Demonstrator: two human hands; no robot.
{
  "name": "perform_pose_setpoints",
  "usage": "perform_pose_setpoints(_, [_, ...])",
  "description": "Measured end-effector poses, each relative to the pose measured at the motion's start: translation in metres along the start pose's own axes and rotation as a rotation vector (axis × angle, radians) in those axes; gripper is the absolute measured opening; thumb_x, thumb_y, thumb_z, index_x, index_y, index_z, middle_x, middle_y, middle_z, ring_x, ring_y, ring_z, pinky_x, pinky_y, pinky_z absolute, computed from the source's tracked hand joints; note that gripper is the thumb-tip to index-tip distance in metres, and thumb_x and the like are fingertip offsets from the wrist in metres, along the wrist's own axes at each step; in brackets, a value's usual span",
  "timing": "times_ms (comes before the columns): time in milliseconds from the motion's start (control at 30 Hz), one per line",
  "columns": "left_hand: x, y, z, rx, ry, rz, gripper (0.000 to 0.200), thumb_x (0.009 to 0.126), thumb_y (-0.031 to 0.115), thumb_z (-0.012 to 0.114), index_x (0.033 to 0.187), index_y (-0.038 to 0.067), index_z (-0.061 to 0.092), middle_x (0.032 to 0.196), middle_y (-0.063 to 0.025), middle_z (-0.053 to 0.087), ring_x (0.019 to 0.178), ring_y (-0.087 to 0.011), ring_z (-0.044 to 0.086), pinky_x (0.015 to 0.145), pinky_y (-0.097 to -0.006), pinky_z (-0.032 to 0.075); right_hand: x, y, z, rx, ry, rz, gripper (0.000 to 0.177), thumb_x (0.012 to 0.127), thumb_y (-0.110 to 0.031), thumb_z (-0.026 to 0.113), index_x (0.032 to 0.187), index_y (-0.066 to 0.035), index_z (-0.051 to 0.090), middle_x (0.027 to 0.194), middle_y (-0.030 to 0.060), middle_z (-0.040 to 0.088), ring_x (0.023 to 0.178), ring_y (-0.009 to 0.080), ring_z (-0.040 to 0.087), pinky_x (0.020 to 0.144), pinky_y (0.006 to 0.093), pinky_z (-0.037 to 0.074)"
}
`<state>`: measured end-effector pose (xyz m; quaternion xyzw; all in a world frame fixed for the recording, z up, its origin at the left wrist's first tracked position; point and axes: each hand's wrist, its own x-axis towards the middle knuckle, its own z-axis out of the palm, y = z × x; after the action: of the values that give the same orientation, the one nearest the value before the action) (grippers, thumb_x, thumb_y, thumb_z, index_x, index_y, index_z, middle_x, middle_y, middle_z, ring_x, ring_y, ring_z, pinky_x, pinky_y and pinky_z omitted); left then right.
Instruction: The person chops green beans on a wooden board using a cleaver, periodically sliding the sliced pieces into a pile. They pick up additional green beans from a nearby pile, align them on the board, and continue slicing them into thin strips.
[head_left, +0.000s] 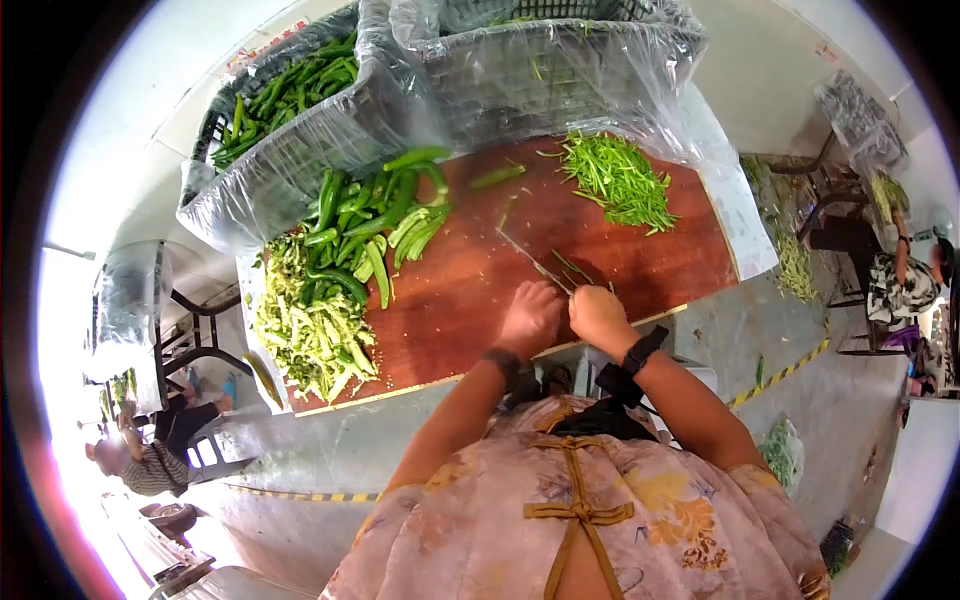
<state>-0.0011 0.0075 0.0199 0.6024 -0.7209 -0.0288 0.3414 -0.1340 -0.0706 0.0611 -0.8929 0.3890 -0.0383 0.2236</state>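
Observation:
My left hand is closed near the front edge of the dark red board, slightly blurred; whatever its fingers may hold is hidden. Beside it my right hand is closed around what looks like a thin knife, its narrow blade slanting up and left over the board. A few thin green strips show just beyond my right fingers. To the left lies a heap of green peppers, some slit open. Pale pepper cores and scraps are piled in front of them. One pepper piece rests alone farther back.
A pile of sliced green strips sits at the back right. Behind the board stand plastic-lined crates, one with green peppers, another beside it. Other people sit at far left and right. Scraps litter the floor.

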Motion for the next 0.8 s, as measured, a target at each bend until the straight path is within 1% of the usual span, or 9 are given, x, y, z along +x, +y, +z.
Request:
perform_pose_setpoints(67, [-0.001,-0.004,0.001,0.004,-0.073,-0.013,0.018,0.067,0.006,0.058,0.085,0.004,0.060,0.089,-0.0095,0.056,0.096,-0.0282,0.052,0.084,-0.0421,0.040,0.009,-0.002,0.001,-0.005,0.032,-0.015,0.027,0.083,-0.021,0.055,0.072,0.003,0.062,0.072,0.0248,0.060,0.070,0.0429,0.060,0.064,0.0492,0.048])
perform_pose_setpoints(200, [-0.002,-0.004,0.005,-0.003,0.110,0.026,0.022,0.069,0.006,0.059,0.091,0.005,0.061,0.095,-0.0097,0.058,0.096,-0.0284,0.053,0.083,-0.0426,0.041,0.004,0.016,-0.008,0.034,0.062,0.037,0.024,0.083,-0.020,0.054,0.069,-0.002,0.061,0.073,0.0210,0.061,0.069,0.0402,0.060,0.064,0.0498,0.048])
perform_pose_setpoints(267, [-0.003,-0.007,0.002,-0.009,0.180,0.038,0.023,0.069,0.006,0.059,0.092,0.006,0.061,0.097,-0.0096,0.058,0.096,-0.0286,0.053,0.082,-0.0430,0.041,-0.011,0.024,-0.018,0.010,0.137,0.007,0.026,0.084,-0.024,0.055,0.080,0.001,0.062,0.068,0.0230,0.060,0.066,0.0419,0.059,0.061,0.0509,0.046])
perform_pose_setpoints(333, [-0.007,-0.014,-0.008,0.050,0.192,-0.088,0.025,0.069,0.007,0.060,0.094,0.008,0.062,0.101,-0.0089,0.059,0.096,-0.0286,0.053,0.082,-0.0438,0.041,-0.026,0.032,-0.022,-0.017,0.120,0.038,0.025,0.085,-0.024,0.055,0.089,0.000,0.062,0.066,0.0222,0.060,0.064,0.0408,0.059,0.061,0.0506,0.046])
perform_pose_setpoints(433, [-0.006,-0.029,-0.028,0.185,0.174,-0.199,0.020,0.072,0.009,0.059,0.091,0.009,0.063,0.098,-0.0081,0.059,0.093,-0.0288,0.053,0.080,-0.0435,0.040,-0.049,0.044,-0.024,-0.139,0.024,-0.118,0.028,0.081,-0.023,0.058,0.101,-0.003,0.060,0.066,0.0196,0.060,0.063,0.0372,0.061,0.059,0.0482,0.047])
perform_pose_setpoints(600, [0.003,-0.065,-0.043,0.318,0.184,-0.298,0.018,0.074,0.011,0.058,0.090,0.009,0.064,0.099,-0.0075,0.059,0.093,-0.0292,0.052,0.080,-0.0429,0.040,-0.053,0.053,-0.012,-0.203,0.009,-0.177,0.032,0.078,-0.022,0.060,0.104,-0.005,0.059,0.069,0.0155,0.062,0.064,0.0336,0.061,0.057,0.0447,0.048])
perform_pose_setpoints(700, [0.018,-0.075,-0.055,0.306,0.188,-0.308,0.019,0.074,0.011,0.058,0.092,0.009,0.064,0.101,-0.0077,0.058,0.092,-0.0296,0.052,0.080,-0.0427,0.040,-0.027,0.058,-0.011,-0.224,0.092,-0.112,0.030,0.079,-0.021,0.060,0.103,-0.004,0.059,0.067,0.0167,0.062,0.063,0.0343,0.062,0.058,0.0464,0.048])
perform_pose_setpoints(767, [0.031,-0.083,-0.061,0.299,0.171,-0.250,0.020,0.074,0.012,0.058,0.093,0.008,0.064,0.102,-0.0087,0.058,0.092,-0.0305,0.053,0.080,-0.0432,0.041,-0.006,0.057,-0.019,-0.181,0.193,0.140,0.026,0.082,-0.020,0.058,0.101,-0.002,0.060,0.066,0.0191,0.061,0.063,0.0365,0.061,0.059,0.0485,0.048])
perform_pose_setpoints(800, [0.037,-0.087,-0.062,0.303,0.171,-0.244,0.020,0.074,0.012,0.058,0.093,0.008,0.064,0.102,-0.0087,0.058,0.092,-0.0305,0.053,0.080,-0.0432,0.041,-0.005,0.056,-0.025,-0.177,0.198,0.142,0.026,0.082,-0.020,0.058,0.101,-0.002,0.060,0.066,0.0191,0.061,0.063,0.0365,0.061,0.059,0.0485,0.048])
